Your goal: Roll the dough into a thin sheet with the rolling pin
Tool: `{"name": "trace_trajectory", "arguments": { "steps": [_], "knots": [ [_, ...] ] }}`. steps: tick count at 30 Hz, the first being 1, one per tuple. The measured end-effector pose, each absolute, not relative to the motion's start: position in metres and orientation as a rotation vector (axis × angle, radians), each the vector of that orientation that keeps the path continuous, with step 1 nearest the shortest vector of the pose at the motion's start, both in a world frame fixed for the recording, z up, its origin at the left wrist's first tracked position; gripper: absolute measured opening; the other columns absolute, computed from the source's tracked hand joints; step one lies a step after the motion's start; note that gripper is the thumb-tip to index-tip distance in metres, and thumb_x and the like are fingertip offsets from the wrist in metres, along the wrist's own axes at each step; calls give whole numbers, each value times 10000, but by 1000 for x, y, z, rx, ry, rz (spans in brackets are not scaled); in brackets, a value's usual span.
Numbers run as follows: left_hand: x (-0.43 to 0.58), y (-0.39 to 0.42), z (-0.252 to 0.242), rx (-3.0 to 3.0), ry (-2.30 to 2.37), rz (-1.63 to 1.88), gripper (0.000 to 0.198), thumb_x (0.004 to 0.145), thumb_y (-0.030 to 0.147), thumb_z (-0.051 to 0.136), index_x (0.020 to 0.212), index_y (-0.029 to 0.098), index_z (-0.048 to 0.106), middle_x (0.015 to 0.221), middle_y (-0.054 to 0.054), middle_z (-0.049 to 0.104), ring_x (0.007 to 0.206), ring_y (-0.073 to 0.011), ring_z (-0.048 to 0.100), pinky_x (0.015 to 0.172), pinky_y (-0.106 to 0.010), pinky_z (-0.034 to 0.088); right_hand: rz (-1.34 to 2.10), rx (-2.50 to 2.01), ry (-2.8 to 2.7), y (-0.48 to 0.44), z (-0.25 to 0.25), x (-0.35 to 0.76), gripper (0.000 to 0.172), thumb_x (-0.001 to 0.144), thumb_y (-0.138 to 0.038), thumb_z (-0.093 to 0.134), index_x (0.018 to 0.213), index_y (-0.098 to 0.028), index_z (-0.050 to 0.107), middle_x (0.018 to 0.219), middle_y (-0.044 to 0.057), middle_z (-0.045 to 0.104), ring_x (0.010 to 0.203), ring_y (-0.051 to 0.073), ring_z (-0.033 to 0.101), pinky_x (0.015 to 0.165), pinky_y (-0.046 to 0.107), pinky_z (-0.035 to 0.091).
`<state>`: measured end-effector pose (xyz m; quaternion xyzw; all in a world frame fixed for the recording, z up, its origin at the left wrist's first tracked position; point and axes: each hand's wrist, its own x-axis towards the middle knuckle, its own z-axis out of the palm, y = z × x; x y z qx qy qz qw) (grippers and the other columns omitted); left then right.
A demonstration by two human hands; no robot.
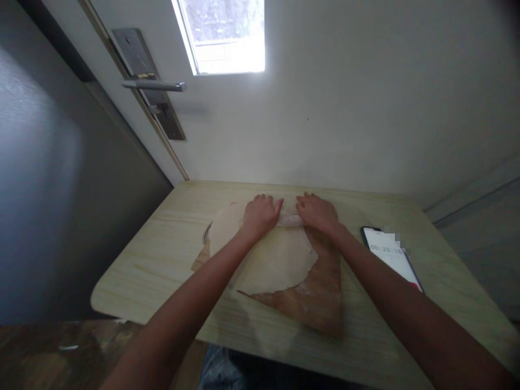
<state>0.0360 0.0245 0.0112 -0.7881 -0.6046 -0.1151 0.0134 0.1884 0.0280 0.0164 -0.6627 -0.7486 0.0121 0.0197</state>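
Observation:
A broad, thin sheet of pale rolled-out dough (pixel 276 262) lies over a brown board (pixel 320 303) on the table, its uneven edge hanging past the board on the left. Across the far part of the dough lies a short, floury rolling pin (pixel 290 220), of which only the middle shows. My left hand (pixel 262 214) is closed over its left end, thumb pointing inward. On the right end, my right hand (pixel 317 211) is closed too, fingers curled over the far side. Both palms hide the pin's ends.
A phone (pixel 390 257) with a timer on its screen lies on the wooden table (pixel 439 276), right of the board. Behind the table's far edge stands a white door (pixel 345 108) with a metal handle (pixel 154 85) and a small bright window (pixel 227 38).

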Motion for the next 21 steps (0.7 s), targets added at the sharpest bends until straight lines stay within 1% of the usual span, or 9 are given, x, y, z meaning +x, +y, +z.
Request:
{"name": "trace_trajectory", "arguments": {
  "steps": [4, 7, 10, 14, 17, 21],
  "knots": [
    [39, 1, 9, -2443, -1800, -354, 523, 867, 456, 132, 926, 138, 545, 942, -107, 560, 953, -218, 481, 755, -331, 383, -46, -2044, -2279, 5, 13, 188, 411, 831, -272, 251, 1122, -186, 529, 1258, 97, 441, 1149, 223, 381, 882, 378, 327],
    [40, -19, 8, -2431, -1773, -349, 474, 870, 439, 158, 1059, 159, 491, 1029, -103, 541, 1012, -210, 453, 780, -325, 379, -139, -2019, -2202, -14, 8, 188, 411, 849, -283, 237, 1103, -183, 544, 1280, 93, 418, 1178, 217, 347, 914, 400, 286],
    [40, -37, 6, -2425, -1724, -371, 459, 873, 422, 176, 1167, 161, 413, 1122, -110, 509, 1055, -210, 437, 810, -334, 370, -185, -1963, -2169, -32, 5, 189, 408, 858, -275, 231, 1094, -175, 548, 1245, 80, 460, 1174, 210, 354, 937, 430, 244],
    [37, -58, 3, -2470, -1607, -447, 436, 874, 391, 212, 1161, 138, 421, 1170, -121, 494, 1090, -216, 428, 867, -366, 339, -176, -1856, -2197, -56, 4, 193, 390, 862, -273, 248, 1098, -180, 544, 1184, 58, 522, 1156, 203, 378, 947, 439, 221],
    [35, -72, 3, -2503, -1560, -474, 415, 875, 375, 229, 1126, 126, 448, 1223, -137, 457, 1109, -208, 422, 899, -368, 320, -181, -1787, -2224, -73, 5, 197, 387, 863, -269, 257, 1135, -165, 512, 1195, 59, 512, 1149, 201, 388, 959, 435, 203],
    [31, -89, 6, -2568, -1492, -428, 440, 869, 393, 240, 1127, 99, 443, 1253, -154, 427, 1106, -206, 431, 915, -352, 318, -202, -1713, -2224, -92, 2, 200, 389, 865, -275, 265, 1146, -147, 501, 1195, 62, 511, 1140, 188, 396, 970, 410, 205]
  ]
}}
